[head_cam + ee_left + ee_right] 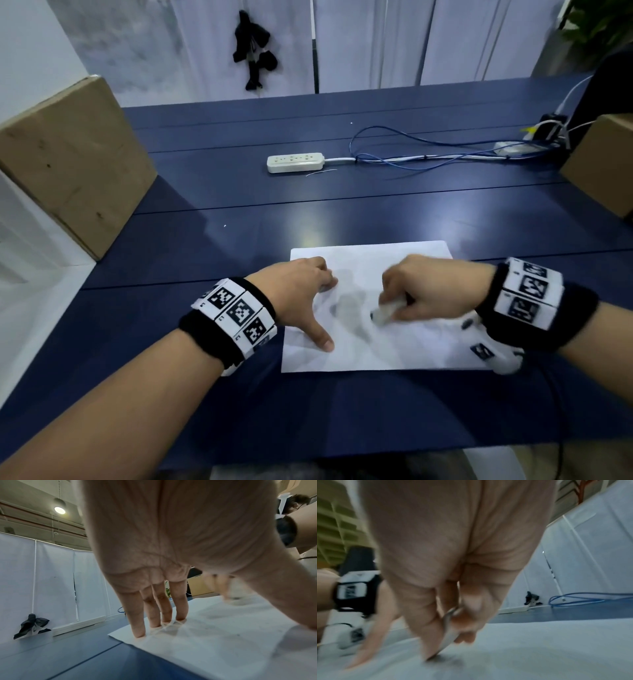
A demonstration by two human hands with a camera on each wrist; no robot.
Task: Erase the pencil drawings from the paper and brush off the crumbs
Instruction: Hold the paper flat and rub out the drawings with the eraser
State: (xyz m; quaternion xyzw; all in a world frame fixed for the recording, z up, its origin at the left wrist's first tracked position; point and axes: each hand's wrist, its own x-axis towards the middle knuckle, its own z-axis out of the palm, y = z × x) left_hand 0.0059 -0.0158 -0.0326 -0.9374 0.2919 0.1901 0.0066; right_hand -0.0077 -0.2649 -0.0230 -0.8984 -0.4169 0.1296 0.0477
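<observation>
— Looking for any writing first: can anything be read?
— No brand or word. Only black-and-white square code tags on the two wristbands, one band at lower left of the head view, the other at right; a small "c"-like mark sits beside some tags.
— How does the left hand lie?
— Spread flat, fingers straight, their tips pressing the paper's left part, thumb stretched toward the bottom edge of the frame. It holds nothing.
— And the right hand?
— Curled, pinching a white eraser between thumb and fingers, its tip down on the sheet near the middle. Motion blur softens it; in the right wrist view the eraser is a thin pale edge between the fingers.
— Where are the drawings?
— Faint grey smudges at the sheet's centre, between both hands; shapes cannot be made out.
— Counts?
— One sheet, lower centre on the blue bench; one eraser; two cardboard boxes, one at left, one at right edge; one white power strip at upper centre with blue cable looping rightward. Crumbs too small to tell.
</observation>
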